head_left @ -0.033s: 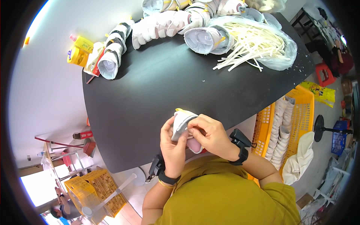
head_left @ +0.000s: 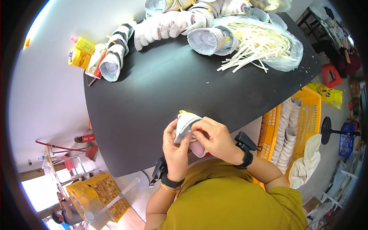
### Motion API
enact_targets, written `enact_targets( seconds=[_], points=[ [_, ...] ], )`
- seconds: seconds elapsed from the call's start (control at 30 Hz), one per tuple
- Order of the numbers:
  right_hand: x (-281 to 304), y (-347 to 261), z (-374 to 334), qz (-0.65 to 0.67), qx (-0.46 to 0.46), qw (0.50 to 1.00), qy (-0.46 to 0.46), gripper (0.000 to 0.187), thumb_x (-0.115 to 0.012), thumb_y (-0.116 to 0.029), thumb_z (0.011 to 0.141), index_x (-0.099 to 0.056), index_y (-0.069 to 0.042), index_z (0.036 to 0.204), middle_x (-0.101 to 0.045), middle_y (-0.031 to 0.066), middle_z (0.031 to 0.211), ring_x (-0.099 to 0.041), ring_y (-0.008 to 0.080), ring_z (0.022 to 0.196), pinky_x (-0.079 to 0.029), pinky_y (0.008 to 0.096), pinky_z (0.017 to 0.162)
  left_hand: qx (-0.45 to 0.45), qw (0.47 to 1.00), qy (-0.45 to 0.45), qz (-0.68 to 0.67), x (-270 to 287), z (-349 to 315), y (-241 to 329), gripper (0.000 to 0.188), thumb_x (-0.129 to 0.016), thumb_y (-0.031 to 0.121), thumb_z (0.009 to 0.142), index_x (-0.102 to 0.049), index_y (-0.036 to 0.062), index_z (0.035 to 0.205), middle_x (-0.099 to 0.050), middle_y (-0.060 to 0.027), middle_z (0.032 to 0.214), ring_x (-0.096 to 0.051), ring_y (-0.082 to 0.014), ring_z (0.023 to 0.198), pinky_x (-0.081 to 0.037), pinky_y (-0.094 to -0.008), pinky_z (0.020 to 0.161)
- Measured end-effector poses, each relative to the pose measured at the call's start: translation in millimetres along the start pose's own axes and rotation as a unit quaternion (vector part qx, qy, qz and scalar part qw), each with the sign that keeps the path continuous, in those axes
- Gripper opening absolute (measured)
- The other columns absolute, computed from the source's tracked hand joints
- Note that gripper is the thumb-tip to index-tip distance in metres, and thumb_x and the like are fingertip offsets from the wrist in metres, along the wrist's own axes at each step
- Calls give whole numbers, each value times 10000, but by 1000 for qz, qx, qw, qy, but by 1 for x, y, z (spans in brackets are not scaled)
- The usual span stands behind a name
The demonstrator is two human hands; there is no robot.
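A small shoe upper (head_left: 188, 122), white and grey with a yellow pull loop and a pink part at its lower end, is held over the table's near edge. My left hand (head_left: 175, 147) wraps round its left side, thumb pressed on the grey lining. With finger and thumb together, my right hand (head_left: 212, 137) pinches at the opening of the upper. A small pale bit shows by its fingertips; whether it is a strip or the upper's edge cannot be told. My right fingers hide part of the upper.
On the black table (head_left: 153, 96) lie rows of nested shoe uppers (head_left: 165, 27) and a plastic bag of pale flat strips (head_left: 264, 42). Yellow bottles (head_left: 80, 57) stand at the left edge. At my right, a yellow crate (head_left: 306, 115) holds stacked uppers.
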State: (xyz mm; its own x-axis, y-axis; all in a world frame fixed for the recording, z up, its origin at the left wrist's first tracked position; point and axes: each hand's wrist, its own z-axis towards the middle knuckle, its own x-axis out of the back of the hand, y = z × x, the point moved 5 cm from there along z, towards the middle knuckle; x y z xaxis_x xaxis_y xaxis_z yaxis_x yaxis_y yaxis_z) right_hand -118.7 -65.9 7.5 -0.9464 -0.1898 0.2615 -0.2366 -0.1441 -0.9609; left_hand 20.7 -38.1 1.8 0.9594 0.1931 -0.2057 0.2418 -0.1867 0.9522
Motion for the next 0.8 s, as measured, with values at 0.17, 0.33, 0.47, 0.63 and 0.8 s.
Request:
enact_targets(
  seconds=[0.17,0.33,0.47,0.63,0.8],
  points=[
    [-1,-2,-3,-72,60,994,63,138,-648,-53,863,-637,-47,1000,-668,115,902,-668,286,685,-528,352,586,32,999,6,1,2,0,-2,405,-638,46,919,-480,8,1290,-602,-56,1131,-583,-100,981,-483,-244,847],
    [-2,-10,-1,-159,103,980,57,217,-659,-35,830,-660,-64,1045,-678,107,872,-660,278,648,-520,356,551,25,998,7,55,2,4,0,392,-604,33,930,-446,-2,1287,-614,-43,1060,-575,-50,861,-489,-191,667],
    [-6,-3,-3,-120,100,985,71,245,-660,-33,826,-679,-71,1067,-684,115,872,-658,274,644,-514,344,541,50,998,25,-33,6,10,-9,357,-591,8,921,-471,-9,1257,-607,-51,1074,-579,-90,955,-485,-251,843],
    [-4,-6,-4,-80,100,988,81,253,-651,-34,829,-684,-73,1076,-691,122,891,-665,278,664,-522,333,561,50,997,20,-53,9,12,-12,366,-582,-14,918,-452,-19,1259,-630,-60,1065,-593,-95,973,-497,-259,850],
    [-3,-10,-1,-76,119,990,-9,249,-630,-56,848,-679,-85,1091,-692,114,892,-670,276,675,-529,347,576,35,999,14,-17,5,8,-5,338,-512,-4,923,-488,-10,1261,-599,-94,1144,-602,-142,1009,-503,-278,866]
  ],
)
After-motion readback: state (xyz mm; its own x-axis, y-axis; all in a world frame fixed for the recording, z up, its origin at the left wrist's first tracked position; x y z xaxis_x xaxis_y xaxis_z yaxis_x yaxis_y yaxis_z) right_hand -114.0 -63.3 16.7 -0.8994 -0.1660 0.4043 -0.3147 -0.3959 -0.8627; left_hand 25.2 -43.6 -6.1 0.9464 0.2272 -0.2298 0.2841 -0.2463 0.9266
